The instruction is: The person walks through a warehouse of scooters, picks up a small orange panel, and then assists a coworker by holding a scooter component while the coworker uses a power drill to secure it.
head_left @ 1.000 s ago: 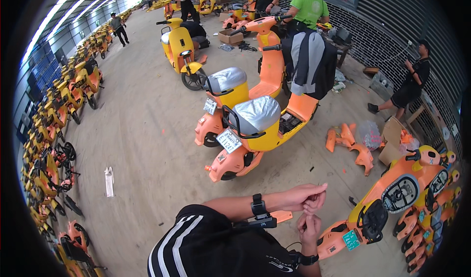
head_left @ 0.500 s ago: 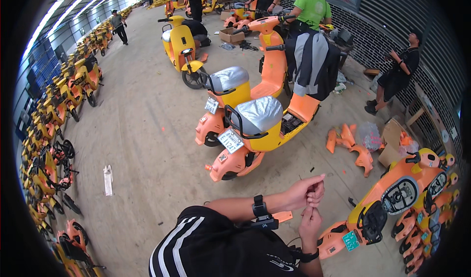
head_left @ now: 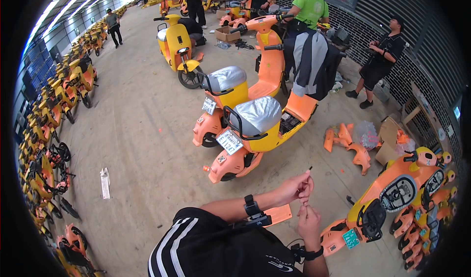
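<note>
Green, a printed plate (head_left: 351, 238) sits on the scooter (head_left: 379, 184) right of my fingers; a white lettered plate (head_left: 229, 142) stands beyond them, to the left. My left hand (head_left: 296, 186) and right hand (head_left: 309, 222) are close together, fingers curled in; whether they pinch anything, I cannot tell. Left of my right fingers lies an orange panel (head_left: 280, 214), partly hidden by the device (head_left: 257, 221) at my left wrist. Small lettering on my shirt (head_left: 211, 245) is hard to make out.

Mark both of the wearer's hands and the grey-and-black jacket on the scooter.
Left hand (head_left: 294, 186): head view, middle of the hand.
Right hand (head_left: 309, 222): head view, middle of the hand.
Jacket (head_left: 312, 61): head view, on its grey panel.
</note>
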A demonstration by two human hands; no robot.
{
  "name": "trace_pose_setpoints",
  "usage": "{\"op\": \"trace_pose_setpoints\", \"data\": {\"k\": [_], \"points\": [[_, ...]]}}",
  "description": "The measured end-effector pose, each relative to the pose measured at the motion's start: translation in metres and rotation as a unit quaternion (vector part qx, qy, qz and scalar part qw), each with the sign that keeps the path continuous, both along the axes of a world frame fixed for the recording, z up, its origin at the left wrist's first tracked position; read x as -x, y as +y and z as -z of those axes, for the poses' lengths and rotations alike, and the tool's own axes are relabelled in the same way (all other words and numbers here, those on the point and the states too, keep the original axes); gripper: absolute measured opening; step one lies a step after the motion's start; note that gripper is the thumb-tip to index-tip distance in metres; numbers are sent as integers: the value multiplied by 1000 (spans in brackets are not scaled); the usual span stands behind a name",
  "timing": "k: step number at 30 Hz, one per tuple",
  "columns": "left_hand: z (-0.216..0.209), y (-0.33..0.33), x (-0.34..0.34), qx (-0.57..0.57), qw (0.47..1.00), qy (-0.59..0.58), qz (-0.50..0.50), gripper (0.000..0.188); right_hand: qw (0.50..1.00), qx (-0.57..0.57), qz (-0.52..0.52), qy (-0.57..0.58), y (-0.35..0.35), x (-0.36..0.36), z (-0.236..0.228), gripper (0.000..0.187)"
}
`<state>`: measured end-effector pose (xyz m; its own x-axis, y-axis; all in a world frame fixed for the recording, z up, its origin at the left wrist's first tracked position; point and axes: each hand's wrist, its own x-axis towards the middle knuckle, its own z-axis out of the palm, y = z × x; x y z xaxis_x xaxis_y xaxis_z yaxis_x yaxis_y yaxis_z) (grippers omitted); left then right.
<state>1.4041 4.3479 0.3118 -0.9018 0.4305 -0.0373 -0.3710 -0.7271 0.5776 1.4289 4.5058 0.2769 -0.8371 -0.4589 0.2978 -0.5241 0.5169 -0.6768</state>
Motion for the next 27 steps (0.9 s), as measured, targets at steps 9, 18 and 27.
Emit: {"op": "trace_pose_setpoints", "data": {"k": [9, 18, 27], "points": [[53, -11, -16, 212, 974, -21, -72, 23, 994, -81, -10, 68, -35, -8, 13, 19], [87, -33, -23, 279, 957, 64, -57, 26, 990, -127, -22, 60, -49, -19, 16, 19], [52, -16, -44, 98, 976, -71, -179, 12, 999, 34, -12, -24, -20, -40, 30, 26]]}}
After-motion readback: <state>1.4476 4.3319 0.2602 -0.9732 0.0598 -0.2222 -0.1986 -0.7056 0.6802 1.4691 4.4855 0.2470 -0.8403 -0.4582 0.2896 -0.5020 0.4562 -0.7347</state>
